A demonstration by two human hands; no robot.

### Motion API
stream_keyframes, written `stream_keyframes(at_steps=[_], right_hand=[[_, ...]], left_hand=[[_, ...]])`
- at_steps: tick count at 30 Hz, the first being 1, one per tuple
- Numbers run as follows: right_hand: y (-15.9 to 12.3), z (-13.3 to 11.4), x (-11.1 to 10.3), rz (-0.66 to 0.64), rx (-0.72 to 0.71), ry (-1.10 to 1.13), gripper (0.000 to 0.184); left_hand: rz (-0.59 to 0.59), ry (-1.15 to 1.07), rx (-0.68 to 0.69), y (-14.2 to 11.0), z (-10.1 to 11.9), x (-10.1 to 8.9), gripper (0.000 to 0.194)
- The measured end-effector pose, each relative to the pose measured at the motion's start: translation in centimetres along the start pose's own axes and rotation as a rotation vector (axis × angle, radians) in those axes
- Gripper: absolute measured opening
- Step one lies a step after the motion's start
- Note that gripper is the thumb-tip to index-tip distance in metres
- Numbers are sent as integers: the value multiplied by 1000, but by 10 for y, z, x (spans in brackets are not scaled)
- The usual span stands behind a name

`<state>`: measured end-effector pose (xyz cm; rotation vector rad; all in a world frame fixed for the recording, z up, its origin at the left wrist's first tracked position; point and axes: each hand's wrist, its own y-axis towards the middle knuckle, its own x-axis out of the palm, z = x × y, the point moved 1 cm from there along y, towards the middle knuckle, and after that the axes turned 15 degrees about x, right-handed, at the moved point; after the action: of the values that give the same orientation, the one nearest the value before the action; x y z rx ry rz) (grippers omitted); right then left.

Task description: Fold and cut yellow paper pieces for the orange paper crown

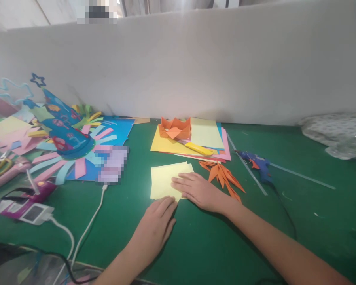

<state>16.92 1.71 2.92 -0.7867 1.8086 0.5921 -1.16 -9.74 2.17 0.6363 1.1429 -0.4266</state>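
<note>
Pale yellow paper sheets [163,178], roughly square and slightly out of line with each other, lie on the green table. My right hand [200,190] rests flat on their right part with its fingers stretched to the left. At their lower edge is my left hand [157,219], fingers extended together and fingertips touching the paper. Neither hand grips anything. Just right of the sheets lie folded orange paper pieces [221,174], partly hidden behind my right hand. An orange folded paper crown shape [175,128] stands farther back on stacked coloured paper [207,134].
A yellow box cutter [198,149] lies on the stacked paper. To the right are a blue glue gun [259,163] and clear glue sticks [249,166]. Decorated blue cone hats [65,134], a power strip [32,211] and white cables [90,223] occupy the left. A pale wall [240,63] stands behind.
</note>
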Motion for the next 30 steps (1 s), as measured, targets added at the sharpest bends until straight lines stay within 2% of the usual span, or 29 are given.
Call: stream_keyframes(at_steps=[7,10,14,17,19,22,26,30], right_hand=[[0,1,1,-7,3,-2,41],[0,2,2,-15,12,9,41],[0,1,1,-11,18,42,40],[1,0,-1,-8,38,73,39],[3,-2,-2,-3,57,86,38],[4,-3,-1,26,81,99,36],[6,-4,1,56,83,107,34],[5,-6,2,59,85,92,35]], left_hand=[[-25,6,23,7,1,-10,31],[-21,5,78,19,-8,-12,18],[-66,-29,84,38,-24,-12,25],[-43,-70,73,47,-31,-12,18],[-19,-110,87,49,-33,-12,12],[3,-148,102,46,-35,-11,15],[2,-173,79,44,-37,-10,5],[-2,-145,84,45,-34,-12,9]])
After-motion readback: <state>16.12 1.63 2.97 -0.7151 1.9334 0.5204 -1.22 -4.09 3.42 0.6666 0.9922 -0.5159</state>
